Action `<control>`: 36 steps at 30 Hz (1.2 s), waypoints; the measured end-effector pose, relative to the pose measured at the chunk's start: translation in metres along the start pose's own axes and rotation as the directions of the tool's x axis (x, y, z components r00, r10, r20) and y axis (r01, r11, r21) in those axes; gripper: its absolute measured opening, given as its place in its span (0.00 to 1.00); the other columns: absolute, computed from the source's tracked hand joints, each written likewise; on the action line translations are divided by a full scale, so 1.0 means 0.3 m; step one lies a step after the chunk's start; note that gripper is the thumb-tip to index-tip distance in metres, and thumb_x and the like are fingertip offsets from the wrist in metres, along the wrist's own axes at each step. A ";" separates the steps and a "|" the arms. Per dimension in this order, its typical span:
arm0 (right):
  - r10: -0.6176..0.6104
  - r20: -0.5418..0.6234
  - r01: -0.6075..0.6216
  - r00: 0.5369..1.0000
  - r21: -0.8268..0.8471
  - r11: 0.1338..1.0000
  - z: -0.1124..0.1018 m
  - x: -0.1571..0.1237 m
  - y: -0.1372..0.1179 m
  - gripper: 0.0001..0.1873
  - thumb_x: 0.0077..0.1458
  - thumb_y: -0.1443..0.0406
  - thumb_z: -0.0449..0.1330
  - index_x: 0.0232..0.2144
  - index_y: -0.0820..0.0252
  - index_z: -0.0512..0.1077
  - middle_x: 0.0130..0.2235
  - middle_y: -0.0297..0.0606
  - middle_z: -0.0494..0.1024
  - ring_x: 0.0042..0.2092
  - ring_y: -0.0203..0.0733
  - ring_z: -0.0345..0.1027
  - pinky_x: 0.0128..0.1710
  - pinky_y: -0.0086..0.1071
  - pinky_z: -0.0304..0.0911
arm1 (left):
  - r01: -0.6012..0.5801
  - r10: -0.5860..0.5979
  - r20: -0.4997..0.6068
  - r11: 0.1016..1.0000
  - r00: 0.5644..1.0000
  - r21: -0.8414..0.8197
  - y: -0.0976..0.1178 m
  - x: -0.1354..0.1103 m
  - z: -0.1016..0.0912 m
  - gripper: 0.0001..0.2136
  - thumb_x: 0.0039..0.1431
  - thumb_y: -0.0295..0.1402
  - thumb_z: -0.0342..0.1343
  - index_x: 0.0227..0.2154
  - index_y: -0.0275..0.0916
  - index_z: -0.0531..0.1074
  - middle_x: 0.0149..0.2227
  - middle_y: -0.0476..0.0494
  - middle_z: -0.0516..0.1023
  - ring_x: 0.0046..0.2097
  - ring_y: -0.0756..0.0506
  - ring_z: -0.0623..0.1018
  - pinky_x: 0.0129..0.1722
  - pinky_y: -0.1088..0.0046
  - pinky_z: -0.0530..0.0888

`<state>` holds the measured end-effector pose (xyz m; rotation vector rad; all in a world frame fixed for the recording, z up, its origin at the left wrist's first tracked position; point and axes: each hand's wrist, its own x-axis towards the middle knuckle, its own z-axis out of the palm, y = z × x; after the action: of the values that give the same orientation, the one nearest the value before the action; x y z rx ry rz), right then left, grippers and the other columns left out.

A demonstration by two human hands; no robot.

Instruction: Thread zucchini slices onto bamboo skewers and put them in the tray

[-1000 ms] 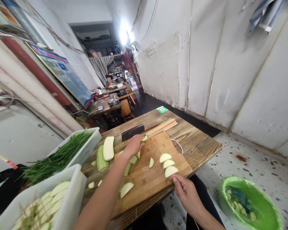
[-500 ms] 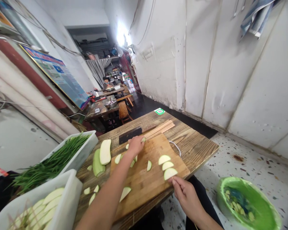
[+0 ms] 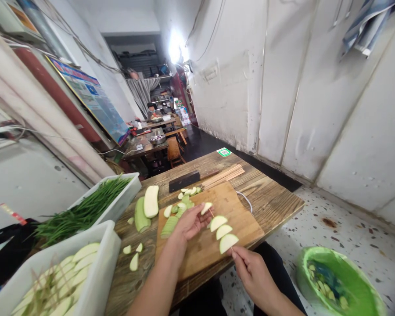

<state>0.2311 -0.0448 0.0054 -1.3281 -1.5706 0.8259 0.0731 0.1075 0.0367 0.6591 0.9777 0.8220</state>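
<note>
My right hand (image 3: 253,271) pinches the near end of a thin bamboo skewer (image 3: 211,213) that carries three pale green vegetable slices (image 3: 224,231) above the wooden cutting board (image 3: 240,219). My left hand (image 3: 190,224) holds one more slice (image 3: 206,206) at the skewer's far tip. A heap of cut slices (image 3: 181,206) lies on the board's far left part. Two larger peeled halves (image 3: 145,208) rest on the table just left of the board.
A dark cleaver (image 3: 184,181) and a bundle of bamboo skewers (image 3: 225,174) lie beyond the board. White bins hold green chives (image 3: 85,210) and finished skewered slices (image 3: 66,276) at left. A green-lined waste bin (image 3: 340,281) stands on the floor at right.
My left hand came back from the far side of the board with a slice and brought it to the skewer tip. The skewer lifted and shifted slightly left.
</note>
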 end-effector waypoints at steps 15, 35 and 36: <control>-0.014 0.044 0.014 0.999 -0.003 1.000 0.008 -0.004 -0.008 0.19 0.64 0.60 0.43 0.29 0.61 0.70 0.23 0.32 0.66 0.25 0.37 0.59 0.27 0.27 0.53 | 0.069 -0.072 -0.060 0.996 0.996 -0.056 0.015 -0.014 0.003 0.07 0.58 0.28 0.52 0.35 0.29 0.72 0.33 0.34 0.80 0.34 0.44 0.81 0.34 0.70 0.78; 0.000 0.048 -0.001 0.999 0.009 1.000 0.011 -0.010 -0.003 0.21 0.64 0.58 0.43 0.30 0.61 0.70 0.23 0.32 0.66 0.24 0.36 0.58 0.24 0.27 0.52 | 0.050 -0.051 -0.059 0.999 0.997 -0.019 0.002 -0.019 0.009 0.05 0.56 0.27 0.53 0.32 0.30 0.72 0.28 0.35 0.80 0.30 0.46 0.80 0.34 0.70 0.77; -0.001 0.045 0.000 0.999 0.011 1.000 0.010 -0.011 -0.004 0.21 0.64 0.57 0.43 0.29 0.61 0.70 0.23 0.32 0.66 0.25 0.36 0.58 0.25 0.27 0.53 | 0.048 -0.049 -0.059 0.999 0.997 -0.017 0.002 -0.021 0.011 0.05 0.56 0.27 0.53 0.32 0.30 0.72 0.28 0.35 0.80 0.30 0.46 0.80 0.34 0.70 0.77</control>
<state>0.2279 -0.0480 0.0046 -1.3094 -1.5996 0.8685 0.0739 0.1023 0.0414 0.5976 1.0366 0.8097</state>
